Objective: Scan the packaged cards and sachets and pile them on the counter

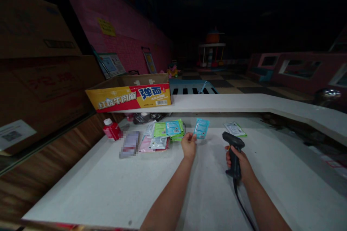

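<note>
Between the thumb and fingers of my left hand (189,145) is a small blue packet (202,129), held by its lower left corner above the white table. My right hand (242,164) is wrapped round the handle of a dark barcode scanner (233,151), whose cord runs down toward the table's front. Left of my left hand lies a pile of packets in green, pink and silver, with another blue packet (173,127) on top. Beyond the scanner, a white and green packet (235,129) lies alone on the table.
A red bottle with a white cap (111,130) and a blurred-out flat object (130,144) are at the left. An open noodle carton (132,94) sits on the raised white ledge (217,103) at the back. Large cardboard boxes (48,90) are stacked far left.
</note>
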`<state>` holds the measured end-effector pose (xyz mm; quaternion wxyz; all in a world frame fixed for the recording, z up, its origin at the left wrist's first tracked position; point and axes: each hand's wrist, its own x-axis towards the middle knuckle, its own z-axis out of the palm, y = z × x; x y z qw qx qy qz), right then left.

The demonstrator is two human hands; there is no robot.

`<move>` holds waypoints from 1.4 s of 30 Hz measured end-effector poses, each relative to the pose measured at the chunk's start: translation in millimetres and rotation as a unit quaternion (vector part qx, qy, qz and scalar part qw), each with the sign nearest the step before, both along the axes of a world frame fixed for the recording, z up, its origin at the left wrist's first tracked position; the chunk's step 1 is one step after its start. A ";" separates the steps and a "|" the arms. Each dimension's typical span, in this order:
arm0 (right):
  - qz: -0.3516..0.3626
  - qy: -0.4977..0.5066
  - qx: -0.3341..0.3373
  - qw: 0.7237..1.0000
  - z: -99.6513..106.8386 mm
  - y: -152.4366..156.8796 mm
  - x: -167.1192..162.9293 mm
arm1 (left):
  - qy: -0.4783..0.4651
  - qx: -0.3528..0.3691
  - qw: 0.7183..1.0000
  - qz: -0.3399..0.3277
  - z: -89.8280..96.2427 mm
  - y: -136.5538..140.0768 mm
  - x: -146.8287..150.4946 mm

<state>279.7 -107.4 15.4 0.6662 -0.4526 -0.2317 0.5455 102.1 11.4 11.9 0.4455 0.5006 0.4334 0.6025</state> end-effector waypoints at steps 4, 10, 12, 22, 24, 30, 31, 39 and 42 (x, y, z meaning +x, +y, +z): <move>0.002 -0.007 0.003 1.000 0.3 -1.9 -1.2 | 0.019 0.033 0.998 0.049 33.6 -8.2 -32.3; -0.015 -0.007 -0.001 1.000 2.6 -3.9 -5.2 | 0.252 0.002 0.938 0.240 86.9 7.4 -117.0; -0.017 -0.008 -0.002 1.000 2.2 -3.8 -5.7 | 0.322 -0.059 0.909 0.257 96.5 9.6 -135.9; -0.018 -0.006 0.002 1.000 -0.6 -5.4 -5.2 | 0.492 -0.132 0.805 0.303 95.5 -4.9 -148.0; -0.015 -0.004 0.005 1.000 -0.2 -5.0 -5.6 | 0.519 -0.089 0.786 0.322 92.1 -6.9 -146.9; -0.020 0.002 -0.008 1.000 4.4 -4.2 -6.3 | 0.531 0.071 0.786 0.310 88.2 -8.3 -122.8; -0.022 0.005 -0.009 1.000 5.8 -4.3 -6.1 | 0.528 0.095 0.792 0.293 88.0 -8.5 -114.3; -0.109 0.036 0.001 0.993 18.1 -9.2 5.5 | 0.509 0.176 0.841 0.061 73.1 -15.2 -19.7; -0.164 0.047 0.000 0.985 21.6 -12.1 13.1 | 0.491 0.168 0.854 -0.018 56.9 -13.0 14.6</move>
